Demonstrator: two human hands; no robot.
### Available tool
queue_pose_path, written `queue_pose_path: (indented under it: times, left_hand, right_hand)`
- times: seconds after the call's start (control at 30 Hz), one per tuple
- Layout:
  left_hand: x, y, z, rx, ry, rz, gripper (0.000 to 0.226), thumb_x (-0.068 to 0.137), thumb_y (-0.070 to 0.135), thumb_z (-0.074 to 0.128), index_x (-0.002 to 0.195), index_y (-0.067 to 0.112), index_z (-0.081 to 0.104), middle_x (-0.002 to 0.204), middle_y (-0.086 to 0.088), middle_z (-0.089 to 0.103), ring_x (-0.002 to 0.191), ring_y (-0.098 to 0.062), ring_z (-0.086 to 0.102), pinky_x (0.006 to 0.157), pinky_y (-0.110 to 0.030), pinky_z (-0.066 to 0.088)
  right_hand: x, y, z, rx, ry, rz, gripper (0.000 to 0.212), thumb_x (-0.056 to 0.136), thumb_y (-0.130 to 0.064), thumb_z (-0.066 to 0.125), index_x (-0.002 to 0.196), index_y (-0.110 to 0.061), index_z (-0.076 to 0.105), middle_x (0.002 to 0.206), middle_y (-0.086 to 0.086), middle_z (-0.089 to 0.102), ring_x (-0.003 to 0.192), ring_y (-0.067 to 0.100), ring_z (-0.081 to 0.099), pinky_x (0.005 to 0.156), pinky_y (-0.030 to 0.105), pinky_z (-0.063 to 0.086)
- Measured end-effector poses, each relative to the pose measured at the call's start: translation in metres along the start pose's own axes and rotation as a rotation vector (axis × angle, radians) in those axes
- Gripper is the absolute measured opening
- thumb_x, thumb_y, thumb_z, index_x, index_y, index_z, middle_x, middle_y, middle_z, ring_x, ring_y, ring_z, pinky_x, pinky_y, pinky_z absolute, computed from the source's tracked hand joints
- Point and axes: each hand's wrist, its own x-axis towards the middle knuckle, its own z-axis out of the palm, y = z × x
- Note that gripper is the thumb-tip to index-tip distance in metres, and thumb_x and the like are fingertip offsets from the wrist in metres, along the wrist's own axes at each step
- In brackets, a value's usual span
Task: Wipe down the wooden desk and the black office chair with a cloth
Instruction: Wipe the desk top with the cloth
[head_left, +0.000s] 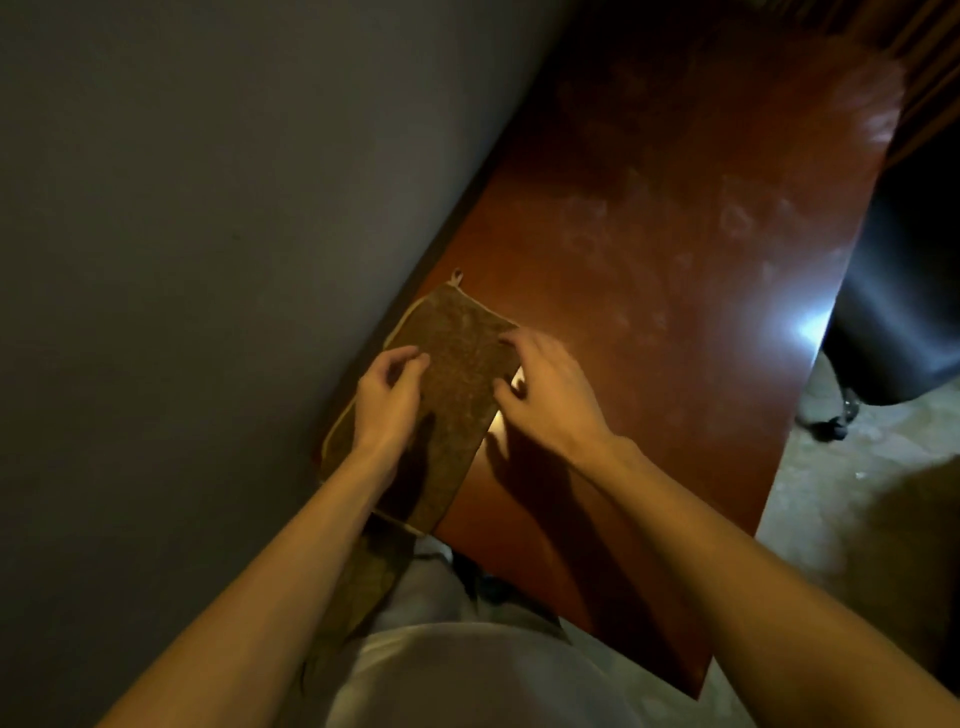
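A brown cloth (457, 364) with a pale hem and a small hanging loop lies on the reddish wooden desk (675, 249), along the edge by the wall. Its near end droops over the desk's front edge. My left hand (389, 400) rests on the cloth's left half, fingers curled onto the fabric. My right hand (545, 389) is at the cloth's right edge, its curled fingertips touching the hem. The black office chair (904, 312) stands to the right of the desk, partly cut off by the frame.
A grey wall (208, 260) runs along the desk's left side. Dusty smudges and a bright glare mark the desktop. The chair's castor (836, 426) sits on a pale floor (857, 509) to the right. Dark slats show at the top right.
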Motion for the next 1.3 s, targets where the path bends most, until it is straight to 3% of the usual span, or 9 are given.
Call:
queue_pose_path:
  times: [0.27,0.5,0.63,0.77,0.87,0.97,1.03,1.13,1.3]
  left_hand:
    - [0.027,-0.031,0.007,0.313,0.079,0.043,0.042,0.099,0.036,0.063,0.139,0.023,0.059,0.147,-0.005,0.056,0.140,-0.024,0.047,0.119,-0.048,0.035]
    - [0.044,-0.073,0.026,0.758,-0.028,0.023,0.072,0.105,0.042,0.051,0.164,0.014,0.021,0.173,-0.011,0.006,0.160,-0.024,0.001,0.127,-0.048,-0.003]
    - [0.054,-0.098,0.036,0.861,-0.073,0.121,0.082,0.104,0.049,0.050,0.165,0.012,0.010,0.173,-0.016,-0.002,0.160,-0.029,-0.006,0.125,-0.054,-0.009]
    - [0.064,-0.115,0.029,1.113,-0.156,0.389,0.089,0.098,0.065,0.033,0.165,0.010,0.012,0.172,-0.019,0.004,0.159,-0.036,0.002,0.124,-0.058,-0.006]
    - [0.093,-0.116,0.016,1.221,-0.334,0.657,0.091,0.097,0.073,0.029,0.166,0.015,0.014,0.172,-0.015,0.006,0.160,-0.032,0.003,0.126,-0.058,-0.001]
    - [0.120,-0.107,0.005,1.212,-0.526,0.836,0.089,0.098,0.076,0.025,0.166,0.020,0.012,0.174,-0.009,0.002,0.160,-0.025,-0.006,0.126,-0.061,0.002]
    - [0.119,-0.103,-0.002,1.140,-0.456,0.830,0.080,0.102,0.070,0.026,0.165,0.023,0.017,0.174,-0.007,0.006,0.160,-0.022,-0.003,0.127,-0.060,0.000]
    - [0.093,-0.110,-0.006,1.026,-0.110,0.657,0.065,0.106,0.056,0.031,0.162,0.022,0.028,0.172,-0.008,0.015,0.160,-0.024,0.007,0.127,-0.055,-0.005]
    - [0.081,-0.127,-0.002,1.188,0.052,0.448,0.071,0.105,0.058,0.024,0.165,0.022,0.020,0.172,-0.017,0.011,0.160,-0.034,0.007,0.125,-0.063,0.004]
  right_hand:
    - [0.060,0.018,0.047,-0.309,-0.292,-0.143,0.070,0.098,-0.039,0.054,0.159,-0.017,0.027,0.168,0.012,0.018,0.156,0.029,0.010,0.126,0.045,0.014]
    - [0.053,0.048,0.077,-0.363,-0.526,0.040,0.068,0.106,-0.044,0.037,0.164,-0.022,0.007,0.171,0.003,0.001,0.157,0.021,-0.001,0.126,0.044,0.010]
    - [0.034,0.056,0.079,-0.401,-0.536,0.063,0.072,0.105,-0.037,0.038,0.164,-0.024,-0.001,0.171,0.002,-0.007,0.157,0.019,-0.007,0.128,0.043,0.003]
    - [0.008,0.051,0.075,-0.456,-0.474,0.148,0.074,0.103,-0.034,0.043,0.164,-0.023,0.003,0.171,0.004,0.001,0.157,0.020,0.004,0.125,0.041,0.011]
    - [-0.018,0.034,0.079,-0.552,-0.588,0.217,0.078,0.101,-0.040,0.046,0.163,-0.016,0.005,0.168,0.012,0.011,0.153,0.027,0.022,0.115,0.039,0.032]
    - [-0.012,0.026,0.080,-0.594,-0.500,0.227,0.056,0.098,-0.041,0.047,0.148,-0.016,0.040,0.144,0.009,0.045,0.125,0.026,0.051,0.088,0.036,0.044]
    - [0.009,0.027,0.080,-0.581,-0.296,0.171,0.042,0.097,-0.037,0.049,0.133,-0.017,0.056,0.139,0.011,0.052,0.125,0.029,0.049,0.095,0.040,0.042]
    - [0.048,0.031,0.091,-0.532,-0.014,0.026,0.047,0.096,-0.030,0.053,0.138,-0.009,0.056,0.156,0.022,0.040,0.147,0.038,0.032,0.117,0.052,0.031]
    - [0.083,0.057,0.132,-0.563,-0.101,-0.128,0.070,0.101,-0.053,0.038,0.161,-0.021,0.023,0.168,0.018,0.016,0.156,0.036,0.009,0.122,0.067,0.005]
